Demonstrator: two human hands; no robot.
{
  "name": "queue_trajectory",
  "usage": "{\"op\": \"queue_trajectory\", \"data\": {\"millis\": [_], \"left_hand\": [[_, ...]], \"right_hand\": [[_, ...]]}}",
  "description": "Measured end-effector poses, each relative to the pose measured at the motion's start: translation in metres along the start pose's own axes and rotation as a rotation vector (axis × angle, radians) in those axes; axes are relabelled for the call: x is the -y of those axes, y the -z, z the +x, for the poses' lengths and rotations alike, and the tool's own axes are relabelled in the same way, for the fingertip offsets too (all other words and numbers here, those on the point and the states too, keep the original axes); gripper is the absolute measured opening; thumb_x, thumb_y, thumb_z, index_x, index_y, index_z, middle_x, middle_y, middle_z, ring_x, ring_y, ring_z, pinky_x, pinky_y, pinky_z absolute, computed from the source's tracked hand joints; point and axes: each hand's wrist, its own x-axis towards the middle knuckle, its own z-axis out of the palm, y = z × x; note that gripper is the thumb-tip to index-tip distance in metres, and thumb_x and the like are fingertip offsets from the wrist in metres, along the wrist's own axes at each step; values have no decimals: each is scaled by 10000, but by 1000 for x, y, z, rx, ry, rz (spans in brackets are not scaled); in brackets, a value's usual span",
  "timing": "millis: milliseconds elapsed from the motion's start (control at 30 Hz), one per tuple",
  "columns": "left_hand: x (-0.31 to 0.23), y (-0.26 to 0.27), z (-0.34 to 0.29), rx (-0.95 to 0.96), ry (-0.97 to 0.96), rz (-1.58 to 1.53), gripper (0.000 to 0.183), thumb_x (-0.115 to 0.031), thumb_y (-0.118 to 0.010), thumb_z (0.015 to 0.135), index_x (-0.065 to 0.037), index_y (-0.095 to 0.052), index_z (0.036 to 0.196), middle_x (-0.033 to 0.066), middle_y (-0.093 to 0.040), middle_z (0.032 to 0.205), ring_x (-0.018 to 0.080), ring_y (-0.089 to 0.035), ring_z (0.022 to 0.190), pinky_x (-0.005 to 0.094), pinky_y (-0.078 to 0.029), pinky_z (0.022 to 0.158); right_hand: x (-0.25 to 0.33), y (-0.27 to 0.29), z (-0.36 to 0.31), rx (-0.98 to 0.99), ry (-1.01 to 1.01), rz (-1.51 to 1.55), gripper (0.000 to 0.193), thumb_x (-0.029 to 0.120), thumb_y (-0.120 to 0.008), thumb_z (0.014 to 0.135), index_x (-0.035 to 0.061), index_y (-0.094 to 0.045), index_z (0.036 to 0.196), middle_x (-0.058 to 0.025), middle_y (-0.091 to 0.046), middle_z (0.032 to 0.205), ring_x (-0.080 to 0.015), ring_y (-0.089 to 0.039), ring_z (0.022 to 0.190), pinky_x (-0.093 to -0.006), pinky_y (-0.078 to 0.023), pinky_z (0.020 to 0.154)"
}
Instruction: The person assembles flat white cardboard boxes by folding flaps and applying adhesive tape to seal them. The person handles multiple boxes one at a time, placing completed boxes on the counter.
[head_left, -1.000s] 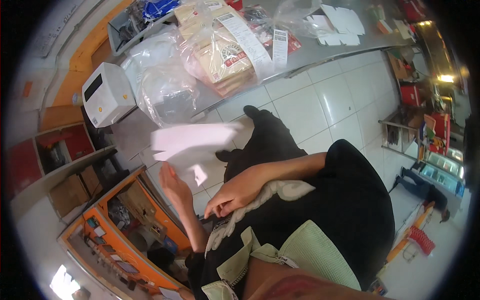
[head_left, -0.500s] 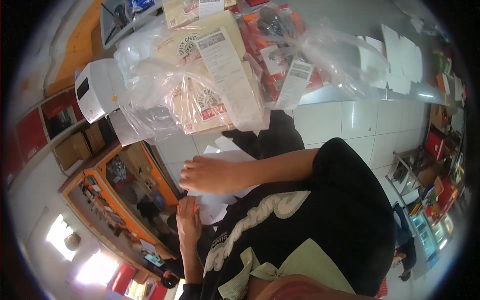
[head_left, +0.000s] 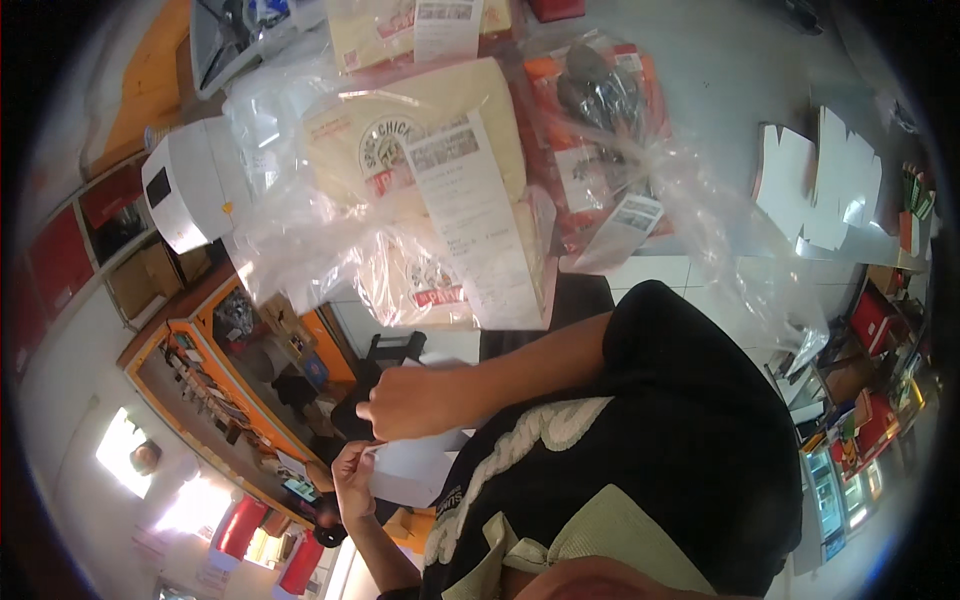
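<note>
My left hand (head_left: 353,482) pinches the edge of a white sheet of paper (head_left: 410,474) between thumb and fingers, low in front of my body. Just above it, my right hand (head_left: 420,400) is closed in a fist at the paper's upper edge; my hand hides part of the sheet and what those fingers grip. Beyond the hands, beige food boxes (head_left: 470,95) sit in clear plastic bags on a metal counter (head_left: 720,60). A long printed receipt (head_left: 475,220) lies over the nearest boxes.
A white receipt printer (head_left: 190,185) stands left of the bags. Right of the boxes lies a bagged red-orange package (head_left: 580,180) with its own slip (head_left: 625,230). White cut cardboard pieces (head_left: 845,180) rest farther right. An orange-framed shelf (head_left: 220,400) stands at left.
My left hand has moved down and left, and both hands now sit lower on the sheet. The view has shifted, so the counter and bags appear nearer and lower.
</note>
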Motion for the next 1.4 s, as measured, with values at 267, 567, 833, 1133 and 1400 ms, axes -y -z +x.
{"op": "queue_trajectory", "data": {"millis": [267, 567, 833, 1133, 1400], "left_hand": [[-34, -56, 14, -220, -2, 175, 95, -71, -607, 948, 4, -659, 976, 29, -662, 923, 72, -596, 824, 203, -449, 743], [-43, -76, 17, -292, -2, 235, 96, -94, -679, 903, -37, -610, 868, -34, -600, 811, 29, -515, 745, 200, -395, 661], [-49, -73, 9, -310, -258, 355, 131, -83, -703, 872, -13, -623, 948, -2, -588, 814, 84, -525, 760, 255, -420, 689], [-17, -55, 18, -254, -534, 1045, 208, -5, -675, 829, 20, -634, 1031, 204, -667, 867, 372, -658, 746, 403, -497, 643], [-3, -41, 25, -340, -454, 984, 134, -57, -676, 869, 22, -618, 959, 190, -673, 777, 297, -692, 705, 383, -502, 624]], "right_hand": [[13, -42, 7, -153, -121, 174, 151, 145, -669, 704, -4, -694, 721, -139, -673, 850, -277, -697, 674, -380, -532, 515], [-4, -19, -3, -62, -136, 147, 156, 165, -632, 779, 35, -630, 866, -89, -623, 831, -249, -678, 721, -378, -540, 605], [3, -6, 0, -200, -139, 44, 152, 170, -656, 770, 37, -630, 839, -80, -617, 792, -237, -677, 689, -351, -524, 553], [13, -17, -8, -242, -168, -122, 149, 156, -674, 758, 52, -653, 863, -43, -625, 792, -212, -665, 852, -339, -526, 682], [39, 21, -40, -613, -25, -124, 141, 203, -691, 784, 91, -637, 852, -12, -632, 892, -190, -623, 930, -356, -503, 746]]}}
